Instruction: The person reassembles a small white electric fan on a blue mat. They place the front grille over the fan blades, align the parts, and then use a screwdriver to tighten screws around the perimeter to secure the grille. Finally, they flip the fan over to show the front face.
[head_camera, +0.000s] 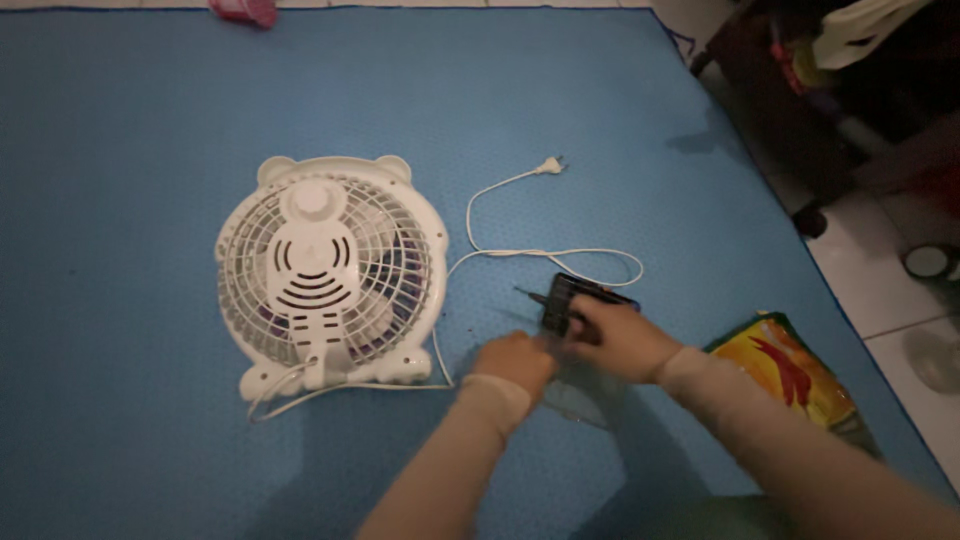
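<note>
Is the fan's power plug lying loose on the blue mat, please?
Yes, the plug lies free on the blue mat, beyond the fan.

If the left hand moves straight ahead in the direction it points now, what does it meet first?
Probably the dark tool set that the right hand grips, just beyond the left hand. Depth is unclear; the white cord lies farther on.

Dim, bluish light (perhaps from above); soft shadows; hands slightly blurred; edges darker.

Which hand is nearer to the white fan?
Left. The left hand rests on the blue mat just right of the white fan; the right hand is farther right, holding a dark tool set.
</note>
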